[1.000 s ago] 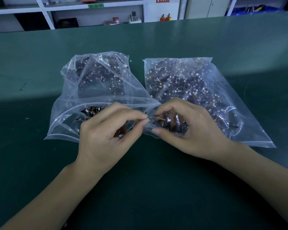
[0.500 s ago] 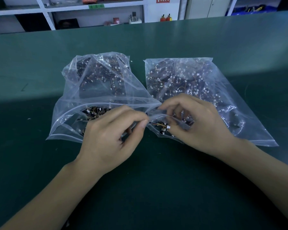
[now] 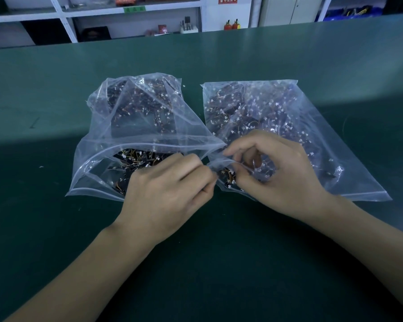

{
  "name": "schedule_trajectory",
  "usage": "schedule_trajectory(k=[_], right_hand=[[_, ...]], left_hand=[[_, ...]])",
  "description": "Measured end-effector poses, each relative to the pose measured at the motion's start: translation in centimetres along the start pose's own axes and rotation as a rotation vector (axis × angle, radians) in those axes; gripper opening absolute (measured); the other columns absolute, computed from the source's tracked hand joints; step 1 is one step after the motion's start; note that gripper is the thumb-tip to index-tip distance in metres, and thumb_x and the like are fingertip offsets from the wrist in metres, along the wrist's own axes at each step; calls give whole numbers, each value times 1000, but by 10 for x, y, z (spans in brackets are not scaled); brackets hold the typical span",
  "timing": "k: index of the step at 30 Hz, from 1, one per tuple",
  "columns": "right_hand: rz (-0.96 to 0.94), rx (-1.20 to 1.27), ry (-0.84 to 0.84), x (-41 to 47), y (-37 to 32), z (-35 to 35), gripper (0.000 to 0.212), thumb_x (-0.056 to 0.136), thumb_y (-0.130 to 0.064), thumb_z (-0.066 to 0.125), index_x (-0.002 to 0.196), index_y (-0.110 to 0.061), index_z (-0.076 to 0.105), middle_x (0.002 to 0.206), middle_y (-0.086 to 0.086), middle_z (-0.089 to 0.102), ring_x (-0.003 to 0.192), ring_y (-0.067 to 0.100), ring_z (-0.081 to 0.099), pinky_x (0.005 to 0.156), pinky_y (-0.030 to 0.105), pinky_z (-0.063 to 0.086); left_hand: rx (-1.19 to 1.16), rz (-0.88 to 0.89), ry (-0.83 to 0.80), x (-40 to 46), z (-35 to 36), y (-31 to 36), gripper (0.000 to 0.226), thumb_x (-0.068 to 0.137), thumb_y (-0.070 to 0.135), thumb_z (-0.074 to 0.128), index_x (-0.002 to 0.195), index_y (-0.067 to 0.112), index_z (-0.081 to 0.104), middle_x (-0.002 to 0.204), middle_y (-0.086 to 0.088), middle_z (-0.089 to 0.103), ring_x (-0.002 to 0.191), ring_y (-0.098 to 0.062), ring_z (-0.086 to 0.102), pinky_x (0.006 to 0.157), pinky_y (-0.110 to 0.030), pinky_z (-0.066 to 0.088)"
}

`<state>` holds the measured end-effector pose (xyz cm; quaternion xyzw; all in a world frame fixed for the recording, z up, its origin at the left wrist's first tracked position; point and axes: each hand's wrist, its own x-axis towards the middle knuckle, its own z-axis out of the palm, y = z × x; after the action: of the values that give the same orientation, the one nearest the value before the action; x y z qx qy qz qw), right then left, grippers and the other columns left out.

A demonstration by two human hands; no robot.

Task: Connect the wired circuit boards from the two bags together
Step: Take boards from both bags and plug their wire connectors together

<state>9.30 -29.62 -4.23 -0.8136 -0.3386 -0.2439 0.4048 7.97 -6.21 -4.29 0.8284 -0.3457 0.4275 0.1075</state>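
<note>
1. The scene is dim overall with a cool bluish-green cast; the lower half of the frame is darkest
2. A paler band of light crosses the desk (image 3: 289, 54) in the upper half, with a soft shadow edge running across mid-frame
3. White glare glints on the creased plastic of the left bag (image 3: 135, 126) and right bag (image 3: 323, 140)
4. Wide-angle bending curves the desk's far edge and the shelves (image 3: 98, 17) along the top
5. The focus is soft throughout, mild blur

Left bag (image 3: 130, 126) and right bag (image 3: 277, 117) block table (image 3: 219, 263) ahead of both grips, touching; bare table behind, outboard either side.
</note>
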Motion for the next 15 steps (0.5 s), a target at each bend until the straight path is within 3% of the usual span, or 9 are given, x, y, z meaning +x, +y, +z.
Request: schedule_trajectory(k=[2, 5, 8, 11, 13, 15], right_hand=[[-6, 2, -6, -1, -1, 2, 34, 82, 14, 76, 109, -8, 75, 90, -1, 67, 75, 11, 61, 74, 17, 46], [-6, 12, -16, -1, -2, 4, 34, 81, 14, 76, 109, -7, 75, 91, 0, 67, 74, 13, 61, 72, 20, 48], [-6, 15, -32, -2, -4, 4, 34, 82, 12, 75, 109, -8, 75, 91, 1, 67, 73, 17, 61, 72, 23, 50], [-6, 5, -38, -1, -4, 4, 34, 83, 11, 75, 110, -9, 75, 91, 0, 67, 72, 17, 61, 71, 24, 50], [0, 4, -40, -1, -4, 5, 34, 84, 10, 76, 110, -10, 74, 91, -2, 67, 73, 16, 61, 72, 21, 49], [12, -3, -37, -2, -4, 5, 34, 84, 9, 77, 111, -12, 74, 91, -3, 67, 73, 16, 61, 72, 20, 49]], left_hand=[[69, 6, -48, 3, 2, 3, 25, 99, 11, 69, 75, 20, 73, 66, 3, 56, 56, -19, 57, 43, -36, 44], [81, 2, -186, 5, 5, 7, 13, 87, 14, 85, 83, 24, 78, 59, 2, 55, 48, -22, 59, 39, -30, 43], [35, -7, -248, 3, 7, 8, 18, 82, 15, 93, 91, 26, 81, 55, 3, 55, 42, -24, 56, 38, -27, 39], [-33, 3, -209, 3, 4, 8, 7, 99, 27, 78, 93, 28, 82, 57, 7, 60, 43, -20, 56, 38, -27, 40], [-91, -44, -162, 1, 2, 6, 29, 106, 37, 65, 82, 27, 78, 58, 10, 60, 45, -15, 55, 40, -26, 39], [-142, -123, -142, -2, -1, 0, 40, 105, 35, 62, 67, 23, 62, 55, 12, 47, 46, -14, 48, 44, -25, 33]])
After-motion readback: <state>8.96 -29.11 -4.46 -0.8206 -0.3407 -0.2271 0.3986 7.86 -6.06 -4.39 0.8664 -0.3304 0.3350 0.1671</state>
